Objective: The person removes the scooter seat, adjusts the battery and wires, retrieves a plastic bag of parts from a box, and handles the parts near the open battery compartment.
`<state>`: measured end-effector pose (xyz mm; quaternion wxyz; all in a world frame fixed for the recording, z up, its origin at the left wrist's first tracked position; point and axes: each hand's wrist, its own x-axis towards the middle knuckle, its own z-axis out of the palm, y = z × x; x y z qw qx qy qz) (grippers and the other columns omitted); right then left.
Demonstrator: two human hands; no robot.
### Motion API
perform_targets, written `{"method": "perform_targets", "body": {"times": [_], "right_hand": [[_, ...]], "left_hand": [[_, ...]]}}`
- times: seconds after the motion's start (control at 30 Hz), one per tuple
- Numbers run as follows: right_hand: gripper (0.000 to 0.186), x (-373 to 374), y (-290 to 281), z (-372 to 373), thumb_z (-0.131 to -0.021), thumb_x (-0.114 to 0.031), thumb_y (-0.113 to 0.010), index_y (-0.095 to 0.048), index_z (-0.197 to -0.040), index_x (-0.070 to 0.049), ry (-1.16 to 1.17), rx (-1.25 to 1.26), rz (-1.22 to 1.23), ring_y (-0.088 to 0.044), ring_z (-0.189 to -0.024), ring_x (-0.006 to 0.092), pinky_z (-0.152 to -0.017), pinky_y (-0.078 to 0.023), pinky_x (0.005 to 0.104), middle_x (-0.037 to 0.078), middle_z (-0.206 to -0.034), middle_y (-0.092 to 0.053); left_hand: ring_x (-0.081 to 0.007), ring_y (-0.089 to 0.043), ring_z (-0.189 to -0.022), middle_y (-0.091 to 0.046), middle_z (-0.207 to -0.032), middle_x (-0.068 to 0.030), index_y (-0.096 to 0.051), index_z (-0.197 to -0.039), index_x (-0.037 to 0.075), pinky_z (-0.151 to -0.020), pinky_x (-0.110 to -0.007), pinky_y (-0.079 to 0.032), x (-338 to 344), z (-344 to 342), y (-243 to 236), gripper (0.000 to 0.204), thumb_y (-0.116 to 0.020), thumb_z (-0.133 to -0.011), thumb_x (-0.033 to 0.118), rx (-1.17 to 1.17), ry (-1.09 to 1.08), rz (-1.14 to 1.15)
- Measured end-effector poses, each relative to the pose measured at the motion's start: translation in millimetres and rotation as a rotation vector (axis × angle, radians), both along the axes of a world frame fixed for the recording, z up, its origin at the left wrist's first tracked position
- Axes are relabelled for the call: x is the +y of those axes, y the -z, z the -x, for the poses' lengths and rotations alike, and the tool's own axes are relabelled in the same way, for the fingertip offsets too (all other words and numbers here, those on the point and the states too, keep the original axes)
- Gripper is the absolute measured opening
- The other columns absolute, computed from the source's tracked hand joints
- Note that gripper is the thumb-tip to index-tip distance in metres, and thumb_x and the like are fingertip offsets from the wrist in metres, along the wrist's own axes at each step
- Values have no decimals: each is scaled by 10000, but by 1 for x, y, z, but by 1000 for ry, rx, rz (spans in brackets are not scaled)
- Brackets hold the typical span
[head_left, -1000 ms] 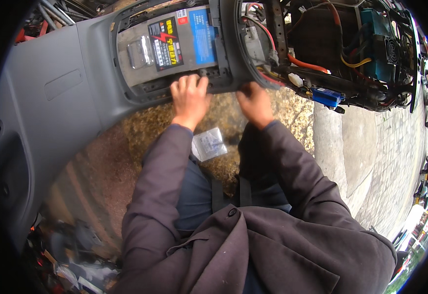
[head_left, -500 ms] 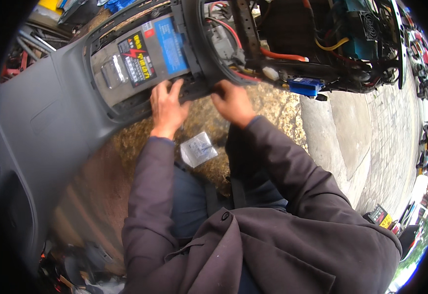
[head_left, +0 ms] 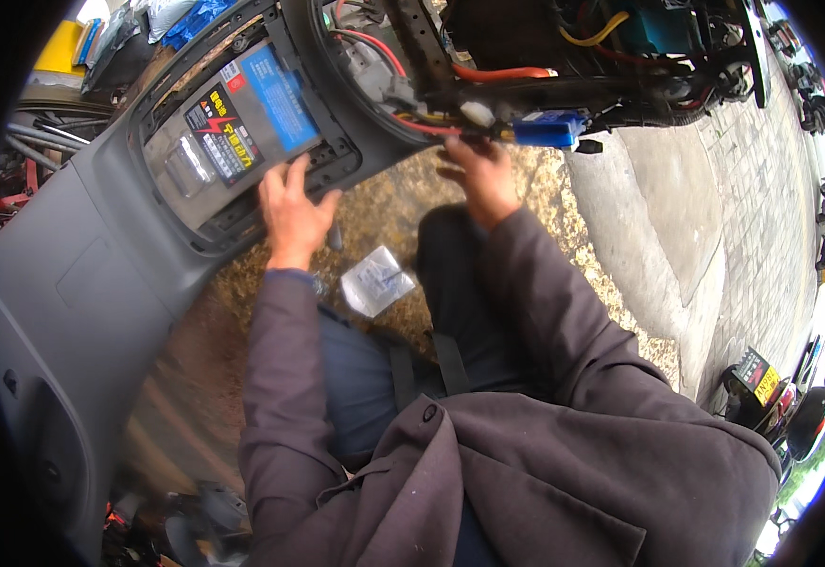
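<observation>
Left hand, yours [head_left: 291, 215]: fingers bent, tips at the near edge of the panel's opening, thumb held apart, nothing closed within the palm. Small dark object [head_left: 335, 236], slim: just below that thumb; whether they touch, you cannot tell from here. Right hand, yours [head_left: 484, 181]: fingers part-curled and blurred, tips near the red wire [head_left: 426, 128] and below the white connector [head_left: 477, 114]; whether it grasps anything cannot be told. Panel [head_left: 100, 255], grey, curved: runs from your left side up to the top edge. Battery [head_left: 171, 189], grey-brown: seated inside the panel's opening, ahead of your left hand, bearing a black label [head_left: 222, 132] with yellow print, a blue label [head_left: 280, 99] to its right and a handle [head_left: 188, 166] toward the left end. Orange cable [head_left: 502, 73], thick: along the black frame [head_left: 639, 109], beyond your right hand. Blue box [head_left: 547, 130], small: on the near side of that frame, just right of the white connector. Teal unit [head_left: 658, 33]: farther back in the frame, a yellow wire [head_left: 597, 36] beside it. Packet [head_left: 377, 282], clear: flat on the mottled ground [head_left: 564, 203], between your forearms and near your knees. Tubes [head_left: 43, 139], grey: past the panel, far left.
</observation>
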<state>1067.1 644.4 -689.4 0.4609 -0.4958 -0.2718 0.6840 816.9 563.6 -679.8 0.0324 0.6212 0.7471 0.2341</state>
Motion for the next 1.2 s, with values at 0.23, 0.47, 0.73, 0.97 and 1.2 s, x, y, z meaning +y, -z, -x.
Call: {"method": "perform_targets", "body": {"times": [0.23,0.47,0.73,0.97,1.2], "right_hand": [[265,3,2,3,-907,-101,-666,-602,-1127,31,16,51,-30,-641,-959,237,-778,-551,372,118,-1069,-647],[288,4,8,5,-869,-130,-746,-627,-1111,-30,59,14,-68,-626,-851,157,-713,-520,315,74,-1006,-678],[211,6,14,19,-900,-113,-692,-622,-1044,24,131,-118,-148,-619,-673,139,-587,-508,300,87,-897,-673],[180,-4,7,-1,-915,-101,-669,-614,-1013,40,68,-48,-27,-633,-661,155,-570,-523,297,78,-845,-658],[148,0,8,2,-909,-49,-662,-586,-1019,14,101,79,4,-652,-745,172,-620,-548,322,86,-908,-658]], "left_hand": [[-374,-502,-1126,-550,-1169,-179,-621,-1210,62,-989,-458,-417,10,-20,-17,587,-829,-681,208,15,-28,4],[-358,-571,-1030,-589,-1077,-173,-642,-1225,105,-911,-428,-479,48,-78,-36,507,-777,-746,201,-66,192,-94],[-365,-635,-878,-632,-909,-152,-661,-1145,143,-761,-465,-517,63,-98,-46,388,-740,-786,264,80,219,65],[-364,-675,-826,-699,-860,-144,-727,-936,138,-698,-465,-536,85,-106,-52,209,-696,-837,319,98,210,108],[-357,-681,-778,-703,-803,-132,-737,-877,151,-666,-466,-537,94,-109,-50,234,-680,-846,375,175,171,121]]}}
